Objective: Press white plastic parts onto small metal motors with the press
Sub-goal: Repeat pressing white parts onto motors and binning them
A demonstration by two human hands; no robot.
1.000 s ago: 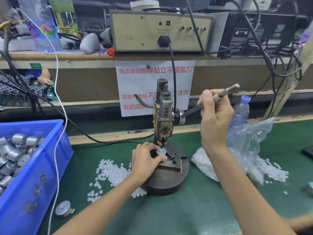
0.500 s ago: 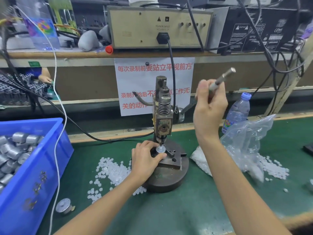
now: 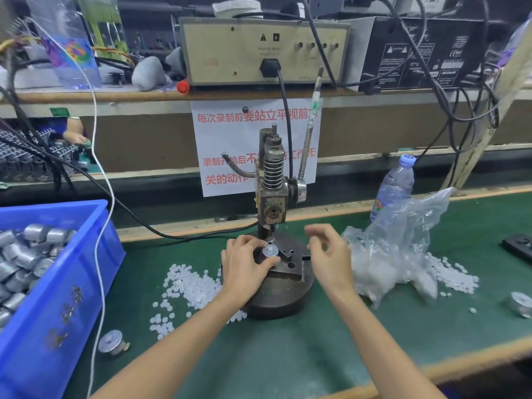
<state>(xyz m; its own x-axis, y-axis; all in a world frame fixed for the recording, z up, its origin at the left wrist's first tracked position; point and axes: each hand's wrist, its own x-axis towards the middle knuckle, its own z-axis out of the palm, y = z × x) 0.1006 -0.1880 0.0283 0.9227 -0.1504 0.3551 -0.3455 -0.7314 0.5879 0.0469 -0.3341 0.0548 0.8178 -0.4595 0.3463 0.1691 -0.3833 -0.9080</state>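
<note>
My left hand grips the small round silver metal motor, fingers and thumb curled round its body, and a white plastic part sits on its top face. The motor stands on the dark steel fixture block on the round base of the small hand press, just in front of the ram. My right hand hovers right of the block, fingers loosely bent and apart, holding nothing. The press's slim metal lever stands almost upright, untouched. Loose white plastic parts lie scattered on the green mat left of the base. A blue plastic bin of silver motors sits at the left, and a crumpled clear plastic bag lies to the right.
</note>
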